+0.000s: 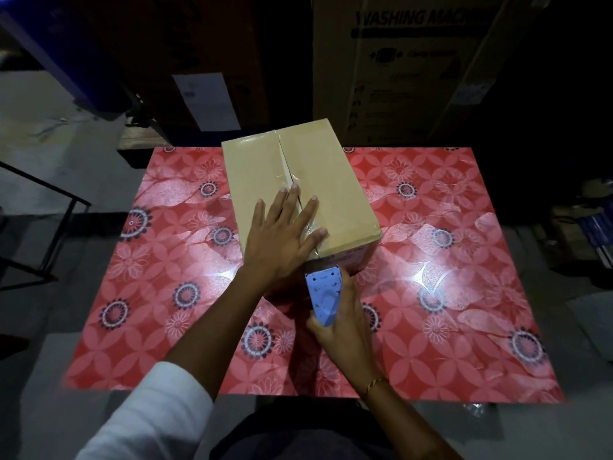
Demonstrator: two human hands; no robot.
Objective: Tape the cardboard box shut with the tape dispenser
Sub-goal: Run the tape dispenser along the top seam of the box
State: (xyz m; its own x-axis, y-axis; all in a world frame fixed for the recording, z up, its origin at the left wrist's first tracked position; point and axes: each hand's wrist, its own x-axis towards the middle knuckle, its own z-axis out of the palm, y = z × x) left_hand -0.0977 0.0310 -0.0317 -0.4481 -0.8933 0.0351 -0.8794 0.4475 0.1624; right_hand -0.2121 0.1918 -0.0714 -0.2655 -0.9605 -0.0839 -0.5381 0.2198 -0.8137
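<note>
A closed brown cardboard box [265, 171] stands on a table with a red flowered cover [447, 260]. Clear tape lies along the near half of its centre seam. My left hand [282, 234] rests flat on the box top, fingers spread across the taped seam. My right hand [341, 323] grips a light blue tape dispenser [323, 295]. The dispenser's head is pressed against the box's near side, just below the top edge.
A large carton printed "WASHING MACHINE" [414, 61] stands behind the table at the right. Another dark carton with a white label [207, 97] stands behind at the left. A black metal frame [49, 234] is on the floor at the left.
</note>
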